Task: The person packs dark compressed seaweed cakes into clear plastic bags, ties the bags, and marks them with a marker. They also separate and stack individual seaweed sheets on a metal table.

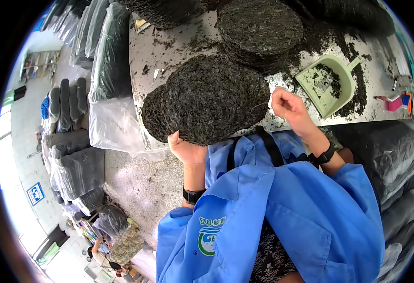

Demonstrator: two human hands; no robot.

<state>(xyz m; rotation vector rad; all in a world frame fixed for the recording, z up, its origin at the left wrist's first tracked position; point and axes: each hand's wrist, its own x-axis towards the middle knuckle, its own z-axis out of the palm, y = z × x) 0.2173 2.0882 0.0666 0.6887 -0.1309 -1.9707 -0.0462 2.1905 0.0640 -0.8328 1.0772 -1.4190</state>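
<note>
A dark, round cake of dried seaweed [211, 96] lies on the table in front of me, with a rough edge and a second layer showing at its left side. My left hand [186, 150] grips its near edge, thumb on top and the other fingers hidden underneath. Just off the right edge of the seaweed, my right hand [289, 109] is raised with its fingers curled into a pinch. Whatever that pinch holds, if anything, is too small to make out. Both wrists wear black bands.
A thick stack of round seaweed [261, 33] stands behind. To the right lies a pale green dustpan [332, 87] with seaweed crumbs. Loose flakes cover the metal table [152, 52]. Plastic-wrapped bundles [110, 56] line the left; small colourful items sit far right. Another person [101, 257] is at lower left.
</note>
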